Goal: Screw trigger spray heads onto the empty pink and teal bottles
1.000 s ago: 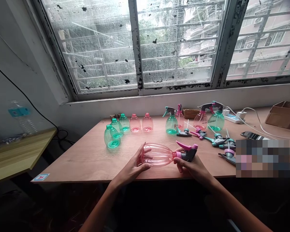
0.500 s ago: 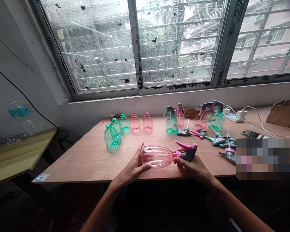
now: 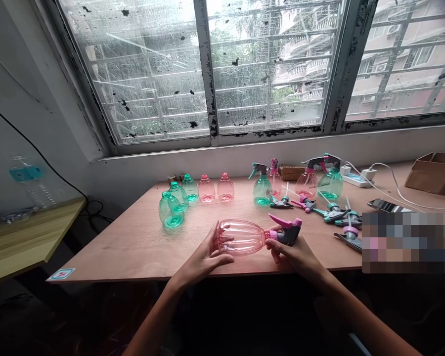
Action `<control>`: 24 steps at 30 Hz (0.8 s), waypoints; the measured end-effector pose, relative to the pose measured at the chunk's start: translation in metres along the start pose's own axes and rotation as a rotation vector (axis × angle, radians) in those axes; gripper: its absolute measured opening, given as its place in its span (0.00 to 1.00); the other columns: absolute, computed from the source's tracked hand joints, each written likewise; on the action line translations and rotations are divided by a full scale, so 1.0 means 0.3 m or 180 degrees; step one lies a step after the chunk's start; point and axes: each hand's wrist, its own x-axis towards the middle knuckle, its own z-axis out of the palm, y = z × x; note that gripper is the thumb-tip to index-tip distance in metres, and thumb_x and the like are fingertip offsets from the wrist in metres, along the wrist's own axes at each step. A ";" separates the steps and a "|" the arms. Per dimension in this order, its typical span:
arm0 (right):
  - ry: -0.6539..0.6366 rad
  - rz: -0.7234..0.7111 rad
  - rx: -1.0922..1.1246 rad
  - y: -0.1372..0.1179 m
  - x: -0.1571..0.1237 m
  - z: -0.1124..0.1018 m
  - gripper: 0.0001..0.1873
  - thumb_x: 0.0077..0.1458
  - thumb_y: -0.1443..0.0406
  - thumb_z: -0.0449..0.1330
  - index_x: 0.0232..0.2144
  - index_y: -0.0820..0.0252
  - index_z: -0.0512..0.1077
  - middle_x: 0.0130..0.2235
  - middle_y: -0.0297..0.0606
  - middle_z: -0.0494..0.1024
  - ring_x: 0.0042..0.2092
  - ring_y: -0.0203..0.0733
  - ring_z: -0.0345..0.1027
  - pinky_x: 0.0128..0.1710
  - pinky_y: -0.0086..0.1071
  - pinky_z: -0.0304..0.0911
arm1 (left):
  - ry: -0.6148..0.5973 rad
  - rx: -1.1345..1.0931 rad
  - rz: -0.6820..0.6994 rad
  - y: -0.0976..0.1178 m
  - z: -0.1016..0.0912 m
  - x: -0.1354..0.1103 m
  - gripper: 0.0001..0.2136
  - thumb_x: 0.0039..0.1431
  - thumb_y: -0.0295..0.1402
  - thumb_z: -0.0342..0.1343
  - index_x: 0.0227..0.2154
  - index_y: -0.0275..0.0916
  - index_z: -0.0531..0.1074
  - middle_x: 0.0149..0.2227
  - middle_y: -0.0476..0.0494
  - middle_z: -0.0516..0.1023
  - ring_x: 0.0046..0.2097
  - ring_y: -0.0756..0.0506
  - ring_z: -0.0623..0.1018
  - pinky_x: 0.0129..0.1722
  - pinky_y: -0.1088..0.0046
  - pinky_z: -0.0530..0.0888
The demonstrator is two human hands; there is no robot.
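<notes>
I hold a clear pink spray bottle on its side just above the near edge of the wooden table. My left hand cups the bottle's base with fingers curled round it. My right hand grips the grey and pink trigger head at the bottle's neck.
Green bottles and pink bottles without heads stand at the back left. Finished spray bottles stand at the back middle, loose trigger heads lie to the right. A power strip, a phone and a cardboard box sit far right.
The bottle and both hands have stayed almost in place; my left fingers have shifted slightly on the bottle's base. The view has drifted a little.
</notes>
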 end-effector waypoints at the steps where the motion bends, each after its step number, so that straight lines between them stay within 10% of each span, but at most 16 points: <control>1: 0.0007 -0.0003 -0.0004 0.000 0.001 0.001 0.22 0.51 0.55 0.72 0.40 0.59 0.68 0.26 0.33 0.77 0.19 0.35 0.66 0.19 0.29 0.60 | -0.0015 0.0027 -0.0016 0.002 -0.003 0.002 0.44 0.58 0.36 0.65 0.71 0.47 0.45 0.65 0.33 0.65 0.64 0.34 0.69 0.64 0.50 0.64; 10: -0.0183 -0.0086 0.0057 0.003 0.001 -0.011 0.17 0.55 0.58 0.70 0.39 0.59 0.68 0.28 0.33 0.76 0.21 0.34 0.66 0.21 0.28 0.60 | -0.0002 0.0152 0.0029 -0.005 0.001 -0.008 0.49 0.58 0.32 0.65 0.70 0.58 0.36 0.70 0.34 0.55 0.62 0.36 0.70 0.62 0.51 0.66; 16: -0.0232 -0.0145 -0.0018 0.011 0.000 -0.015 0.16 0.57 0.58 0.69 0.39 0.58 0.68 0.28 0.32 0.76 0.21 0.34 0.66 0.21 0.28 0.60 | -0.0139 0.0344 -0.0036 0.004 -0.009 0.001 0.38 0.58 0.37 0.65 0.68 0.48 0.53 0.56 0.37 0.70 0.55 0.39 0.74 0.58 0.55 0.69; 24: -0.0160 -0.0001 -0.0056 0.006 -0.001 -0.012 0.19 0.54 0.56 0.70 0.40 0.58 0.68 0.23 0.30 0.75 0.19 0.35 0.65 0.19 0.29 0.58 | -0.0027 0.0259 -0.0015 -0.009 -0.001 -0.011 0.53 0.54 0.33 0.68 0.70 0.57 0.33 0.65 0.33 0.62 0.59 0.38 0.72 0.58 0.53 0.69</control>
